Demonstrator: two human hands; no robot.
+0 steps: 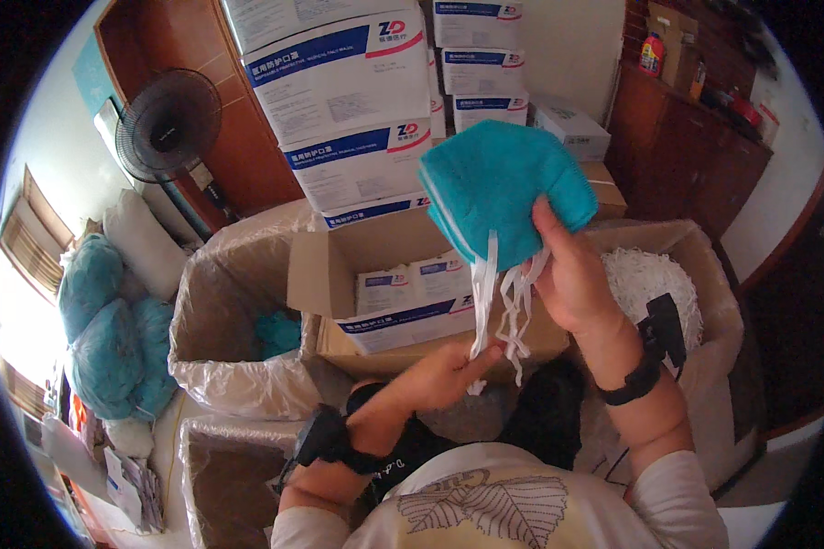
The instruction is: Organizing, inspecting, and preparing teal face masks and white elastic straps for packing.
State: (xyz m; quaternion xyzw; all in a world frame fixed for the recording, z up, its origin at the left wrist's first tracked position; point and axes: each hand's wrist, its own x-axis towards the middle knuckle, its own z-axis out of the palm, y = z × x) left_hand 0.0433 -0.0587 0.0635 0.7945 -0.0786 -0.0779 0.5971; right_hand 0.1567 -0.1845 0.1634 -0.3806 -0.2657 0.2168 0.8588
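Note:
My right hand (572,279) is raised in front of me, thumb on the near face of a small stack of teal face masks (504,183). White elastic straps (485,284) dangle from the lower edge of the masks. Lower down, my left hand (439,373) pinches the hanging ends of some straps and draws them downward. Behind the straps sits an open carton (316,274) with white printed mask boxes (384,288) in it.
A plastic-lined bin (197,352) on the left holds teal masks (277,334). To the right, another lined bin (719,261) contains a heap of white straps (655,293). Tall stacked cartons (343,82), a standing fan (168,128) and teal-filled bags (110,348) stand farther off.

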